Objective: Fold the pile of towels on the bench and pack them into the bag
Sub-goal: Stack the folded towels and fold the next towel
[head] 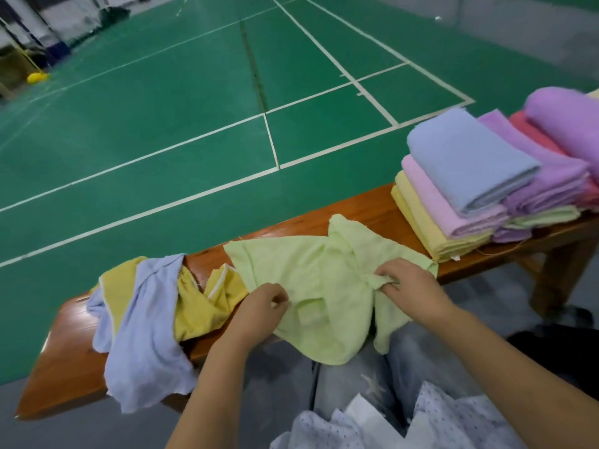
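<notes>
A light green towel lies crumpled across the middle of the wooden bench, and its near edge hangs over the front. My left hand pinches the towel's near left part. My right hand grips a bunched fold at its right side. To the left lie an unfolded yellow towel and a pale blue towel, partly draped off the bench. At the right end stand stacks of folded towels: blue on top, pink and yellow below, purple and red behind. No bag is clearly visible.
Beyond the bench spreads a green court floor with white lines. A bench leg stands at the right. A dotted pale cloth and my jeans fill the bottom of the view. Something dark sits low at the right.
</notes>
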`<state>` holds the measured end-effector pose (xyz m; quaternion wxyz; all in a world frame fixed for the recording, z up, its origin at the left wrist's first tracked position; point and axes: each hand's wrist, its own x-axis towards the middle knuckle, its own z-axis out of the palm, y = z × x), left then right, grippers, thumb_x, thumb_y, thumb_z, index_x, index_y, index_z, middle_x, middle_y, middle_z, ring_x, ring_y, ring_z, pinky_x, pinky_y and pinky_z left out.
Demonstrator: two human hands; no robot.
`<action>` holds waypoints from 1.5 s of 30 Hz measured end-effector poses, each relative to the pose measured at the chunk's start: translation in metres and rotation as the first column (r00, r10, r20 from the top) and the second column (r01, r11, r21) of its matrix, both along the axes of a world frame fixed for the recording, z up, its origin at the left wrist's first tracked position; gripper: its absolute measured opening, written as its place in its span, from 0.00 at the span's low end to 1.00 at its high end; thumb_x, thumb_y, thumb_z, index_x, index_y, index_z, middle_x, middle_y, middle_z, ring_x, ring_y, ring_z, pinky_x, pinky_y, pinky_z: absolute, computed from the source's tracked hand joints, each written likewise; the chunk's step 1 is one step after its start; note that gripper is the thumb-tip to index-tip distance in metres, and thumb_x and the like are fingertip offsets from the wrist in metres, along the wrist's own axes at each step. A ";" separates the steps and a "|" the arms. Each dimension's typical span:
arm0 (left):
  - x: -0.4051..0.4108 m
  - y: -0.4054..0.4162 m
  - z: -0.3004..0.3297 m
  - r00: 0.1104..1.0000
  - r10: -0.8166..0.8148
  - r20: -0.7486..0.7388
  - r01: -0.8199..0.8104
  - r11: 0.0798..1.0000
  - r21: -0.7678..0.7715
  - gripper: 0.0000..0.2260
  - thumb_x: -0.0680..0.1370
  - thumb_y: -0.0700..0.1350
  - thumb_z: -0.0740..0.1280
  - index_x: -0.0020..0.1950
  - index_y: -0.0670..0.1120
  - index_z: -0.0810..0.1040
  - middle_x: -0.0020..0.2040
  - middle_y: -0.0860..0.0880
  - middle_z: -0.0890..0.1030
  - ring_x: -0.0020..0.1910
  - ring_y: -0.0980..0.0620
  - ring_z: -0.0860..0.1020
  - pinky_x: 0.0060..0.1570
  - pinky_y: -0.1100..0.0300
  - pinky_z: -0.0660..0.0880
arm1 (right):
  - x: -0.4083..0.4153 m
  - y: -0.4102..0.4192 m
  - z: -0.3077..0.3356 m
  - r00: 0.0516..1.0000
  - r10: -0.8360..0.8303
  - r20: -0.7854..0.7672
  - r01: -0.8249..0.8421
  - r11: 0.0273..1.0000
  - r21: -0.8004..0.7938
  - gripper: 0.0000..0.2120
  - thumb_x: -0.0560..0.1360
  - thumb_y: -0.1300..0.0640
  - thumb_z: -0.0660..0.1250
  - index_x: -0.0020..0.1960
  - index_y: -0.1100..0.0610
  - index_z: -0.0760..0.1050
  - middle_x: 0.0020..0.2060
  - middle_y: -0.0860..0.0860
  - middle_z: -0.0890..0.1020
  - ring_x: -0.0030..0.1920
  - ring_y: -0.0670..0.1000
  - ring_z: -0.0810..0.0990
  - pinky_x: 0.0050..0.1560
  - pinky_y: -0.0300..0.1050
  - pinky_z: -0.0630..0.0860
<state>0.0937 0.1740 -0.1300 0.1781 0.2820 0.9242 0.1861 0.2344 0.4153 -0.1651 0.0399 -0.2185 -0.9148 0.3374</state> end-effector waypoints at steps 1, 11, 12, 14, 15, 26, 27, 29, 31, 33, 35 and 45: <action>0.000 -0.001 0.003 0.998 0.053 0.030 -0.055 0.997 0.048 0.04 0.80 0.44 0.63 0.46 0.51 0.74 0.44 0.55 0.77 0.44 0.53 0.75 0.41 0.64 0.71 | 0.000 0.000 0.005 0.999 -0.025 -0.028 0.022 0.997 -0.072 0.06 0.76 0.57 0.66 0.51 0.57 0.79 0.51 0.51 0.80 0.53 0.52 0.77 0.54 0.47 0.72; -0.005 0.008 0.048 0.863 0.394 0.318 -0.505 0.714 0.485 0.07 0.82 0.47 0.60 0.46 0.47 0.73 0.40 0.47 0.73 0.37 0.51 0.71 0.35 0.59 0.68 | -0.009 0.014 0.089 0.880 -0.400 -0.254 0.219 0.819 -0.530 0.19 0.79 0.49 0.61 0.45 0.67 0.73 0.40 0.63 0.77 0.41 0.54 0.74 0.43 0.48 0.70; -0.007 0.009 0.055 0.829 0.417 0.374 -0.559 0.646 0.519 0.07 0.82 0.46 0.60 0.47 0.47 0.73 0.41 0.46 0.75 0.37 0.50 0.73 0.35 0.58 0.70 | -0.011 0.017 0.102 0.848 -0.452 -0.277 0.222 0.777 -0.590 0.18 0.79 0.50 0.61 0.45 0.66 0.73 0.42 0.64 0.78 0.42 0.54 0.74 0.46 0.51 0.74; -0.013 0.010 0.071 0.763 0.428 0.485 -0.647 0.502 0.574 0.06 0.82 0.45 0.61 0.46 0.47 0.74 0.41 0.45 0.77 0.36 0.49 0.75 0.36 0.56 0.74 | -0.014 0.024 0.129 0.772 -0.556 -0.310 0.195 0.670 -0.716 0.14 0.79 0.52 0.62 0.44 0.63 0.75 0.43 0.61 0.80 0.43 0.53 0.77 0.50 0.55 0.77; -0.016 0.011 0.081 0.732 0.418 0.538 -0.681 0.425 0.597 0.07 0.82 0.44 0.61 0.45 0.47 0.74 0.41 0.44 0.76 0.36 0.49 0.75 0.36 0.56 0.74 | -0.015 0.027 0.145 0.730 -0.601 -0.327 0.158 0.613 -0.774 0.12 0.79 0.54 0.62 0.42 0.60 0.76 0.41 0.57 0.81 0.42 0.51 0.78 0.48 0.52 0.78; -0.027 0.013 0.186 0.615 0.094 0.783 -0.787 0.012 0.617 0.13 0.80 0.42 0.60 0.37 0.41 0.71 0.29 0.45 0.74 0.26 0.49 0.76 0.24 0.60 0.76 | -0.014 0.055 0.237 0.435 -0.794 -0.425 -0.109 0.422 -0.900 0.09 0.79 0.59 0.63 0.40 0.53 0.75 0.26 0.45 0.80 0.31 0.44 0.78 0.41 0.43 0.79; -0.024 0.016 0.191 0.626 0.074 0.777 -0.779 0.003 0.627 0.13 0.80 0.41 0.59 0.36 0.41 0.70 0.28 0.46 0.74 0.24 0.50 0.76 0.24 0.61 0.76 | -0.013 0.055 0.237 0.416 -0.799 -0.434 -0.125 0.422 -0.898 0.10 0.79 0.60 0.63 0.40 0.54 0.74 0.25 0.44 0.79 0.29 0.43 0.78 0.37 0.40 0.79; -0.015 0.020 0.193 0.617 0.034 0.786 -0.787 0.019 0.617 0.13 0.80 0.41 0.59 0.35 0.42 0.70 0.31 0.46 0.72 0.27 0.49 0.75 0.26 0.60 0.77 | -0.010 0.052 0.231 0.413 -0.790 -0.454 -0.119 0.447 -0.886 0.10 0.79 0.60 0.62 0.39 0.54 0.73 0.25 0.44 0.79 0.28 0.42 0.77 0.32 0.37 0.77; -0.004 0.026 0.180 0.570 0.002 0.821 -0.819 0.073 0.569 0.12 0.79 0.42 0.61 0.36 0.42 0.70 0.33 0.45 0.71 0.30 0.47 0.73 0.28 0.57 0.78 | -0.006 0.046 0.213 0.449 -0.763 -0.465 -0.050 0.498 -0.866 0.09 0.79 0.59 0.62 0.39 0.54 0.73 0.27 0.44 0.79 0.30 0.44 0.77 0.34 0.39 0.75; 0.011 0.034 0.158 0.511 0.000 0.860 -0.850 0.147 0.505 0.12 0.79 0.43 0.62 0.37 0.41 0.71 0.32 0.44 0.72 0.30 0.46 0.74 0.30 0.54 0.78 | -0.004 0.036 0.185 0.544 -0.690 -0.478 0.104 0.621 -0.777 0.09 0.78 0.55 0.63 0.39 0.54 0.73 0.33 0.49 0.78 0.36 0.49 0.75 0.40 0.47 0.73; 0.028 0.046 0.132 0.465 0.024 0.885 -0.868 0.211 0.450 0.11 0.79 0.42 0.63 0.37 0.41 0.72 0.33 0.44 0.71 0.30 0.47 0.74 0.34 0.54 0.77 | 0.001 0.017 0.158 0.706 -0.555 -0.439 0.182 0.742 -0.645 0.09 0.77 0.52 0.63 0.40 0.55 0.73 0.35 0.52 0.77 0.38 0.53 0.74 0.43 0.50 0.71; 0.097 0.075 0.074 0.438 0.073 0.896 -0.844 0.378 0.381 0.11 0.79 0.41 0.63 0.56 0.34 0.75 0.47 0.38 0.79 0.46 0.42 0.76 0.43 0.51 0.71 | 0.037 -0.052 0.106 0.912 -0.226 -0.343 -0.003 0.831 -0.557 0.08 0.75 0.58 0.68 0.38 0.57 0.77 0.28 0.47 0.75 0.32 0.42 0.72 0.37 0.40 0.70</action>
